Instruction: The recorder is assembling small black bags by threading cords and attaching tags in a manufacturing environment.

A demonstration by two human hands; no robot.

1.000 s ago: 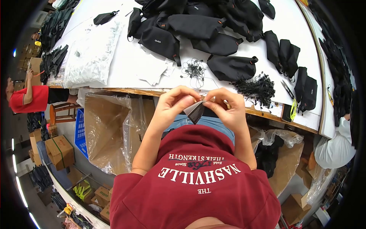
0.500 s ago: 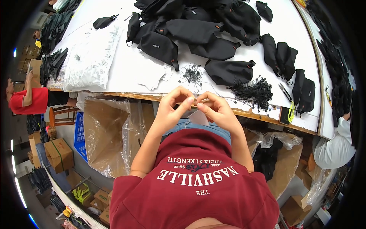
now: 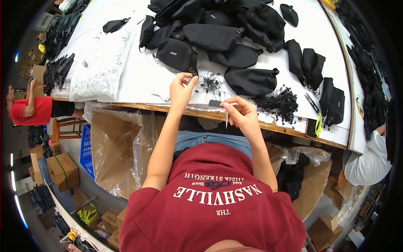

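Observation:
My left hand [image 3: 181, 89] is raised over the table's front edge, its fingertips pinched beside a black pouch [image 3: 176, 53] and a small tangle of thin black loop strings [image 3: 211, 82]. Whether it holds a string is too small to tell. My right hand [image 3: 240, 114] pinches a small dark tag [image 3: 216, 103] with a pale strip hanging from it, just at the wooden table edge. Both hands are about a hand's width apart.
A heap of black pouches [image 3: 226, 29] covers the white table [image 3: 138, 84]. A bundle of black strings [image 3: 277, 102], scissors [image 3: 311, 102] and clear bags [image 3: 98, 65] lie on it. A lined cardboard box [image 3: 121, 147] stands below. Other people sit at left [image 3: 27, 110] and right [image 3: 367, 161].
My hands were together at my lap working on a small dark piece. They have separated; the left has lifted toward the loop strings, the right holds the tag at the table edge.

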